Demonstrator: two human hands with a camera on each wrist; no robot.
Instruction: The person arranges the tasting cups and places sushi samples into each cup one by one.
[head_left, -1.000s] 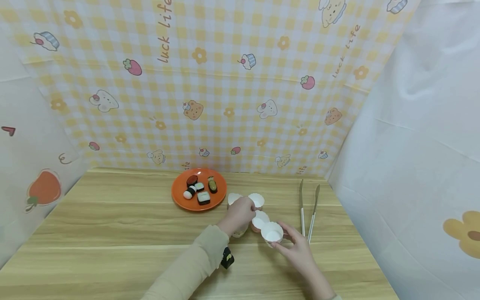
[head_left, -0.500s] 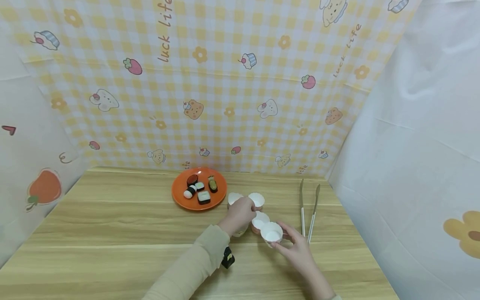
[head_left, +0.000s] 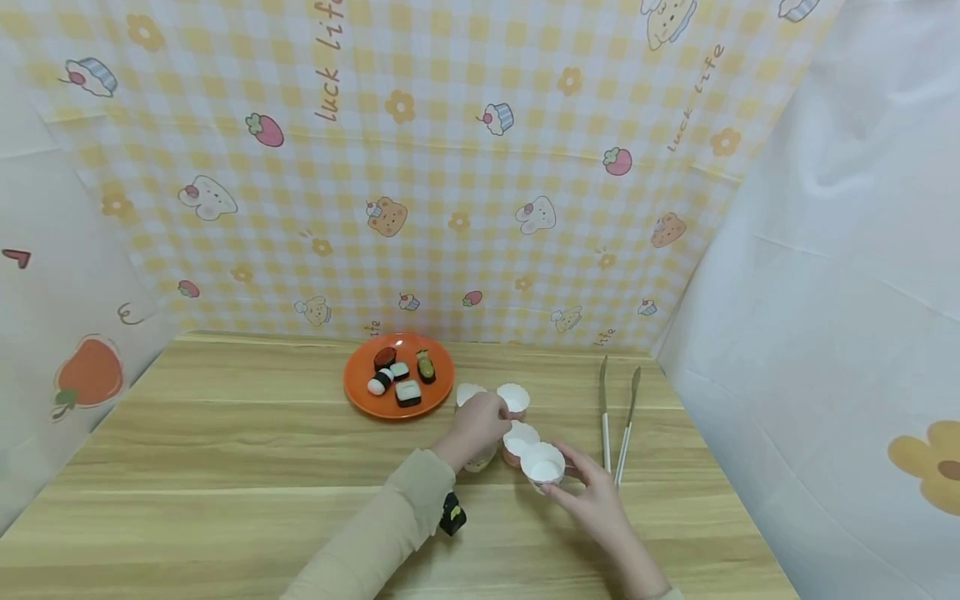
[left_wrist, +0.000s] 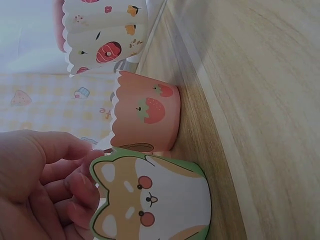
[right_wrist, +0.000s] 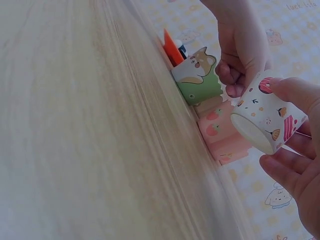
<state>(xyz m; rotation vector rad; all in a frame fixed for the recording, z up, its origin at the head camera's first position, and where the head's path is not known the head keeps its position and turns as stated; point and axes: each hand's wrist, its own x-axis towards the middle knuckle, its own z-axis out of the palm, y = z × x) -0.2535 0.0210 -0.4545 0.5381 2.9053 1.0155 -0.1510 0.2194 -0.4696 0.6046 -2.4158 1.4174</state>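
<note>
Several paper baking cups stand in a cluster near the table's middle. In the head view my left hand (head_left: 477, 427) is over them with its fingers curled. Its fingertips meet the scalloped rim of a green cup with a dog picture (left_wrist: 165, 195) in the left wrist view; its exact grip there is partly hidden. Beside that cup stands a pink strawberry cup (left_wrist: 147, 112). To the right, my right hand (head_left: 592, 492) holds a white cup with a cake pattern (right_wrist: 262, 117) between thumb and fingers, tilted and raised off the table.
An orange plate (head_left: 360, 406) with several toy sushi pieces lies at the back. Long tongs (head_left: 625, 437) lie spread on the right. A black sushi piece with yellow (head_left: 453, 514) shows beside my left sleeve. A checked cloth (head_left: 450, 167) hangs behind the table.
</note>
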